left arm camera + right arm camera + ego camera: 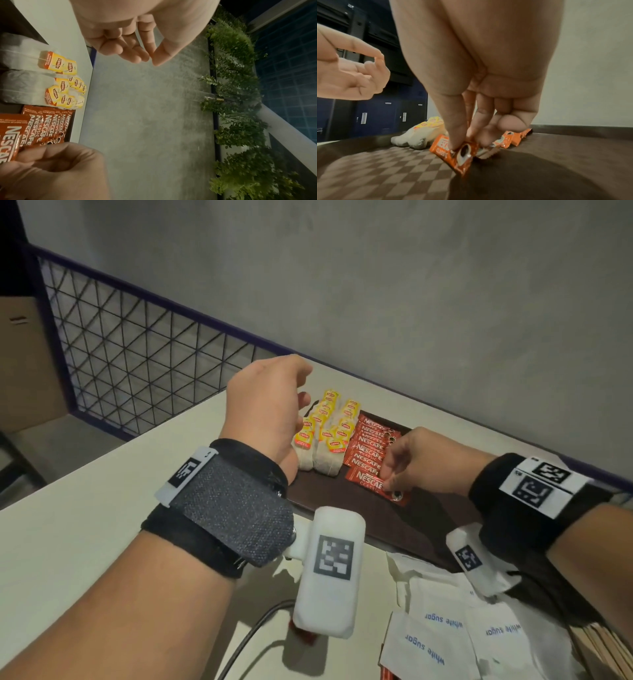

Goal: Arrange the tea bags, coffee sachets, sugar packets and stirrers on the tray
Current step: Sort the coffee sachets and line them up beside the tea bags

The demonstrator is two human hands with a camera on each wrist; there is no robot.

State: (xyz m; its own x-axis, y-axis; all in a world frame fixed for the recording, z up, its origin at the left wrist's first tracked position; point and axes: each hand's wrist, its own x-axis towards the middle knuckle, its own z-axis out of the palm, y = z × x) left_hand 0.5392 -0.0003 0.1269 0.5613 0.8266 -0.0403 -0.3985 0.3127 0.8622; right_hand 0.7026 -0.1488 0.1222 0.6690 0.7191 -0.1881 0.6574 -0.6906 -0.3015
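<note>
A dark brown tray (342, 508) lies on the pale table. Two stacks of yellow-tagged tea bags (325, 433) sit at its far left. Beside them runs a row of several red coffee sachets (371, 445). My right hand (404, 463) pinches the nearest coffee sachet (368, 481) between thumb and fingers, low over the tray (385, 169); the sachet (458, 152) tilts against the row. My left hand (274, 405) hovers above the tea bags (60, 81) with loosely curled fingers holding nothing. White sugar packets (442, 635) lie on the table in front of the tray.
A grey wall stands close behind the tray, and a purple-framed wire grid railing (137, 347) runs along the table's far left edge. Wooden stirrers (603, 648) lie at the lower right. A black cable (253, 635) crosses the table near me.
</note>
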